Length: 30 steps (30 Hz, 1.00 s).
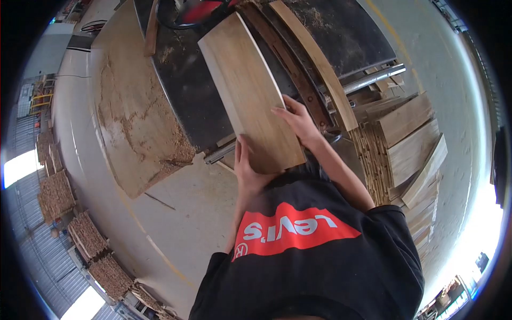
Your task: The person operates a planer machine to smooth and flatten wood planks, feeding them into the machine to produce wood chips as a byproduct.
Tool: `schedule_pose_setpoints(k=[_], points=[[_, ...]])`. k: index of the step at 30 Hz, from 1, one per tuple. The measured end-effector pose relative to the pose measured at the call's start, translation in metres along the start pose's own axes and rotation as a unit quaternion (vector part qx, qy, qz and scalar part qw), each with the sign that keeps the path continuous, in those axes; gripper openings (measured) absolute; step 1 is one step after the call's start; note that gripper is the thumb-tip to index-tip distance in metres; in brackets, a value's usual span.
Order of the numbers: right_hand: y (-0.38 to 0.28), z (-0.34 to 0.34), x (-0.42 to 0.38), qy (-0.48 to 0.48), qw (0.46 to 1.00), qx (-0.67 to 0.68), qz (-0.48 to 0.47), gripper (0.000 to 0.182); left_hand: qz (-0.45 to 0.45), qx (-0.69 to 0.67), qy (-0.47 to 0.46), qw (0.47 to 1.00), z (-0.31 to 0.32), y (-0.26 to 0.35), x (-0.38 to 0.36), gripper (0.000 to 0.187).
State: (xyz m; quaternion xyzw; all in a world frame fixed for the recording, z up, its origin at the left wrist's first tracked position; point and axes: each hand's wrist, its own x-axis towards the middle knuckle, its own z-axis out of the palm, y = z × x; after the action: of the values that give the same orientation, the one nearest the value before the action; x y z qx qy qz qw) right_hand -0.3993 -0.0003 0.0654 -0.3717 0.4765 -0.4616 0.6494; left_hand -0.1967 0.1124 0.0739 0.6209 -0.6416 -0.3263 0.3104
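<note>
A wide, flat wooden board (pixel 248 90) stretches from close to my body out over a dark machine table (pixel 184 90). My left hand (pixel 249 173) grips its near left edge, thumb and fingers closed around the side. On the right edge, about midway along the near half, my right hand (pixel 300 122) is closed on the same board, with the thumb on the top face. Just right of the board runs a rusty brown metal fence (pixel 288 58), with a long wooden strip (pixel 317 61) beside it.
A sawdust-strewn wooden panel (pixel 125 96) adjoins the table's left side. Metal rail (pixel 373 78) crosses the table's front edge. Boards are stacked (pixel 410 146) at my right. A black, red-centred round part (pixel 200 13) sits at the far end. Wood bundles (pixel 88 234) line the left wall.
</note>
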Motion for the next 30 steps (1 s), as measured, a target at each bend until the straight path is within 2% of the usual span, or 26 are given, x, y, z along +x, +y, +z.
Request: schedule_pose_setpoints(k=[2, 3, 4, 6, 9, 12, 13, 16, 17, 20, 24, 27, 30], points=[[0.032, 0.007, 0.011, 0.036, 0.999, 0.015, 0.018, 0.044, 0.036, 0.010, 0.052, 0.998, 0.002, -0.011, -0.002, 0.153], [0.054, 0.001, 0.017, 0.057, 0.993, -0.104, 0.010, 0.045, 0.033, 0.037, 0.053, 0.997, 0.003, -0.011, 0.003, 0.150], [0.046, 0.009, 0.012, 0.093, 0.968, -0.226, -0.054, 0.047, 0.029, 0.066, 0.053, 0.996, 0.007, -0.009, 0.006, 0.146], [0.031, 0.030, -0.018, 0.165, 0.863, -0.445, -0.175, 0.051, 0.029, 0.108, 0.057, 0.992, 0.014, -0.015, 0.012, 0.139], [-0.002, 0.046, -0.031, 0.043, 0.842, -0.453, -0.291, 0.053, 0.037, 0.163, 0.055, 0.984, 0.032, -0.034, 0.027, 0.131], [0.023, 0.034, -0.015, -0.017, 0.845, -0.464, -0.264, 0.052, 0.030, 0.276, 0.046, 0.959, 0.046, -0.025, 0.035, 0.131], [0.028, 0.029, -0.010, -0.018, 0.847, -0.479, -0.230, 0.053, 0.065, 0.261, 0.049, 0.962, 0.040, -0.012, 0.037, 0.131], [0.031, 0.010, 0.005, -0.043, 0.834, -0.492, -0.246, 0.055, 0.027, 0.269, -0.015, 0.963, 0.031, -0.004, 0.053, 0.131], [0.030, 0.004, 0.005, -0.044, 0.817, -0.514, -0.257, 0.056, 0.030, 0.224, -0.009, 0.974, 0.034, -0.009, 0.057, 0.131], [0.028, 0.003, 0.014, -0.018, 0.788, -0.558, -0.262, 0.052, 0.057, 0.202, -0.020, 0.977, 0.037, -0.014, 0.074, 0.131], [0.023, 0.016, 0.029, 0.053, 0.770, -0.586, -0.246, 0.053, 0.028, 0.268, -0.026, 0.963, 0.036, -0.008, 0.097, 0.131], [0.016, 0.021, 0.050, 0.063, 0.788, -0.562, -0.242, 0.057, 0.023, 0.285, -0.016, 0.958, 0.035, -0.006, 0.121, 0.130], [0.014, 0.029, 0.083, 0.077, 0.779, -0.563, -0.265, 0.056, 0.021, 0.265, -0.007, 0.964, 0.028, -0.012, 0.146, 0.130]])
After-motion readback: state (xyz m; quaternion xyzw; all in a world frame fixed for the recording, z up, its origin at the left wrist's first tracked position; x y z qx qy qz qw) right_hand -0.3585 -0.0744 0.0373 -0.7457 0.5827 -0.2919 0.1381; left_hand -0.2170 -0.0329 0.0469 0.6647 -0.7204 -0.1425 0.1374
